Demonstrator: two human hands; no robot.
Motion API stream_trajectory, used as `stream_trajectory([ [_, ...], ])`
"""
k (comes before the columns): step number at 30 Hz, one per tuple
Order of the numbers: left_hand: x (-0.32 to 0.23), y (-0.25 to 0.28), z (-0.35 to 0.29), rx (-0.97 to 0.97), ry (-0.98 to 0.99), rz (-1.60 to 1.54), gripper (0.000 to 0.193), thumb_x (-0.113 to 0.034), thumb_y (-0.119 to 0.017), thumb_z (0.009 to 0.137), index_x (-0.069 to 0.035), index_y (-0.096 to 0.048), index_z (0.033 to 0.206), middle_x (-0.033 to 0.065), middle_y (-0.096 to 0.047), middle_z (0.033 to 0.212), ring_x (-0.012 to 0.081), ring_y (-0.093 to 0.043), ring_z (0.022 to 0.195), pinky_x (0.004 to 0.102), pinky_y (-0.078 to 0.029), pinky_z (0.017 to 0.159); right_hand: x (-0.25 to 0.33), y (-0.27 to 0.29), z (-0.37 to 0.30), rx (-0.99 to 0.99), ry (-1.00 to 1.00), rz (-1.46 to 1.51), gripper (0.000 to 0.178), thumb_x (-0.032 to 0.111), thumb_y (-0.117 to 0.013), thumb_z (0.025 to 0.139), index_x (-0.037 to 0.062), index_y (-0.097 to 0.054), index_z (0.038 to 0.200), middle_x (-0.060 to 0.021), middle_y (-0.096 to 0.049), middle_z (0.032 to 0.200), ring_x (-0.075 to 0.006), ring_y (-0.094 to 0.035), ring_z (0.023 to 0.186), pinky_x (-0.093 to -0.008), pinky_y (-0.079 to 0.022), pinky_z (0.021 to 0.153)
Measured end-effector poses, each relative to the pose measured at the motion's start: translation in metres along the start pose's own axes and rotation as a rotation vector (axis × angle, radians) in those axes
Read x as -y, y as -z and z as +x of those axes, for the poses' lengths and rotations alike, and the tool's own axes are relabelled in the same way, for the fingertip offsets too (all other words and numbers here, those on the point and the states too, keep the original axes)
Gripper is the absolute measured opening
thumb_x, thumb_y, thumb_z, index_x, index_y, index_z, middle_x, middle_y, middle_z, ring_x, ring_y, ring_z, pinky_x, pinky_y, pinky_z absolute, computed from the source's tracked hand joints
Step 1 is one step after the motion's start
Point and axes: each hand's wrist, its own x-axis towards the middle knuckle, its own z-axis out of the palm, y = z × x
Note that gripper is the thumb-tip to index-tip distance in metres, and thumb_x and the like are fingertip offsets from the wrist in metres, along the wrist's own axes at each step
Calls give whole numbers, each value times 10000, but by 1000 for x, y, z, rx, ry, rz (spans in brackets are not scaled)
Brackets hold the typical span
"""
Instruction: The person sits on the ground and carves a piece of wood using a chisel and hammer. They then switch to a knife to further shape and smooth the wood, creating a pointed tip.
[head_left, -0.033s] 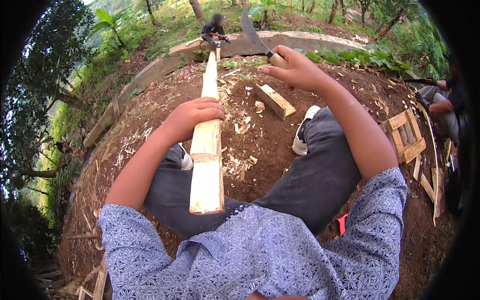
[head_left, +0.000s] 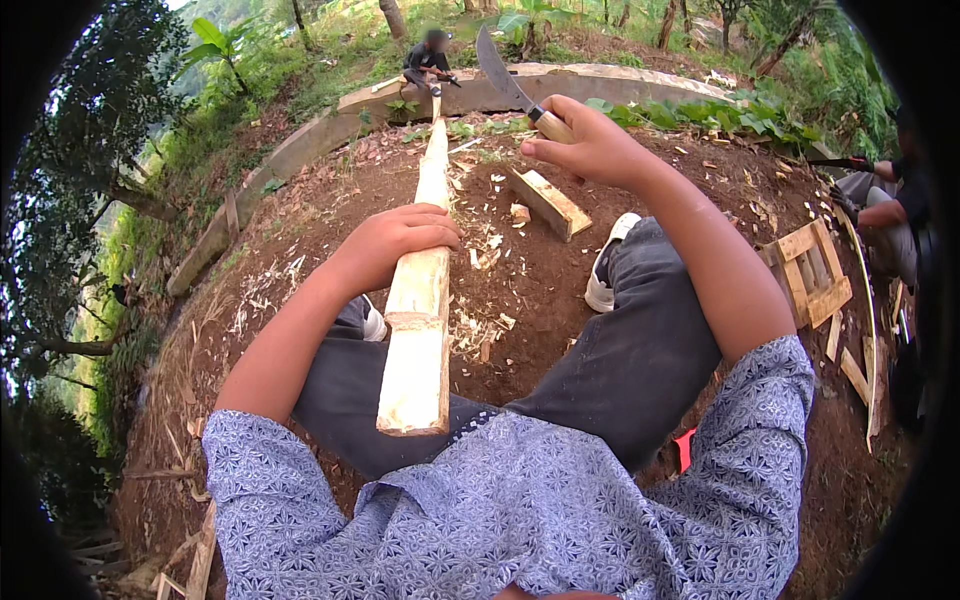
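The wooden beam (head_left: 415, 375) is running away from you between your legs (head_left: 650, 350), its right edge facing chip-strewn soil (head_left: 540, 335) that is leaving room as far as your right shoe (head_left: 600, 293). A wood block (head_left: 552, 205) is lying on that side, apart from the beam. Your left hand (head_left: 405, 243) is holding the beam from above, fingers curling over its right edge; your right hand (head_left: 582, 140) is gripping the curved knife (head_left: 507, 78) by its handle, the blade pointing up and left, clear of the beam. Compared with the earlier frame, beam and left hand are sitting slightly farther right, the knife slightly lower and farther left.
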Motion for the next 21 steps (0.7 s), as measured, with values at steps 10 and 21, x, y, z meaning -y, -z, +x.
stream_trajectory([
  [10, -26, -37, -15, 167, 75, -165, 294, -107, -738, 836, -164, -736, 1123, 62, -667, 1283, 289, -651, 1177, 412, -550, 947, 17, -35, 7, 286, -27, -99, 406, 256, -841, 855, 59, -573, 1087, -82, -681, 965, -201, -664, 857, -358, -537, 694],
  [21, -17, -75, -53, 177, 154, -137, 213, -38, -733, 790, -53, -660, 989, 112, -613, 1037, 343, -604, 1085, 440, -522, 900, 19, -63, 15, 357, 50, -148, 479, 264, -820, 849, 33, -556, 1175, -138, -682, 1010, -259, -701, 855, -407, -564, 724],
])
